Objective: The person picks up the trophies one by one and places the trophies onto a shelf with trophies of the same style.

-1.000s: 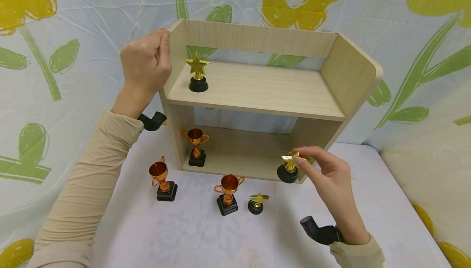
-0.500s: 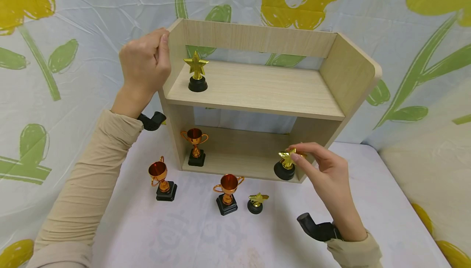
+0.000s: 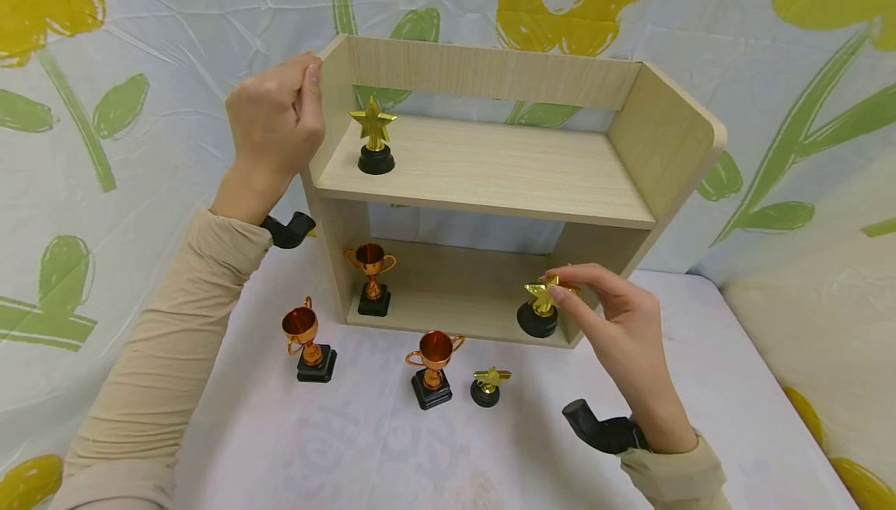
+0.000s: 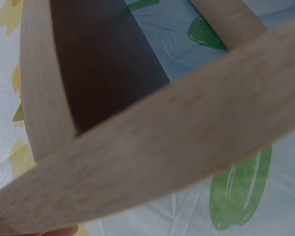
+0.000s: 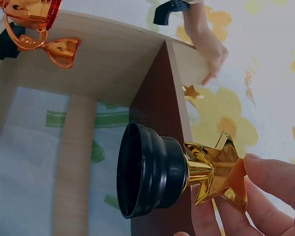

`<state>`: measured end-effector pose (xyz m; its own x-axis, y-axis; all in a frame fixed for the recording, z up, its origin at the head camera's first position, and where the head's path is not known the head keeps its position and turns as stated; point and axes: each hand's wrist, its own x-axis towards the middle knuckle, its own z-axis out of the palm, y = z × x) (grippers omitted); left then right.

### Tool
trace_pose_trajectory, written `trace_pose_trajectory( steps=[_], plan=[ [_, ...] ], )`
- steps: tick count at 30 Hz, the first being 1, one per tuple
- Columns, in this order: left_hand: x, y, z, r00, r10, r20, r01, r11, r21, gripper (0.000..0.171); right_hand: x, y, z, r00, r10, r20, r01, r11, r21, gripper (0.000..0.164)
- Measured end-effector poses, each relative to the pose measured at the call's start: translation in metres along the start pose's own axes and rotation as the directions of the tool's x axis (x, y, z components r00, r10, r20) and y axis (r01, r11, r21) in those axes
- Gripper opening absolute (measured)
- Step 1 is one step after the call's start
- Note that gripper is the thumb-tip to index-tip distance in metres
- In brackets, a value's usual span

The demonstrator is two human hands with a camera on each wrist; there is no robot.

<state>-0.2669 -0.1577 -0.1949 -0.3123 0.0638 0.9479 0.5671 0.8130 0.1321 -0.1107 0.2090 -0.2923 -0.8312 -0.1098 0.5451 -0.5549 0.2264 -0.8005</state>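
Note:
My right hand (image 3: 623, 331) pinches a gold star trophy (image 5: 221, 172) by its star, between thumb and fingers. The trophy's round black base (image 3: 537, 319) tilts in front of the lower compartment's right end. At the upper left, my left hand (image 3: 276, 117) grips the left side panel (image 4: 152, 142) of a pale wooden shelf (image 3: 490, 211); its fingertips are mostly hidden in the head view. Another gold star trophy (image 3: 375, 137) stands at the left of the upper shelf. Below it, a copper-coloured cup trophy (image 3: 373, 281) stands in the lower compartment's left corner.
On the white-covered table (image 3: 364, 455) before the shelf stand a two-handled copper cup (image 3: 308, 339) at left, a second copper cup (image 3: 434, 366) in the middle and a small gold star trophy (image 3: 488, 385). A flower-printed cloth (image 3: 175, 28) hangs behind.
My right hand has moved slightly left and up with the star trophy, bringing it nearer the lower compartment. The left hand stays at the side panel.

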Motion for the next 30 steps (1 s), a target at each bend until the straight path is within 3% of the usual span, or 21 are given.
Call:
trace_pose_trajectory(
  steps=[25,30],
  plan=[
    [0.001,0.001,-0.001,1.000,0.001,-0.002,-0.001,1.000,0.002,0.033,0.011,-0.009,0.008,1.000,0.019,0.011,-0.020,0.997,0.072,0.021],
    [0.001,0.001,0.000,1.000,0.001,-0.005,-0.001,1.000,0.002,0.032,0.014,-0.012,0.010,1.000,-0.013,0.021,0.011,0.997,0.072,0.021]
  ],
)
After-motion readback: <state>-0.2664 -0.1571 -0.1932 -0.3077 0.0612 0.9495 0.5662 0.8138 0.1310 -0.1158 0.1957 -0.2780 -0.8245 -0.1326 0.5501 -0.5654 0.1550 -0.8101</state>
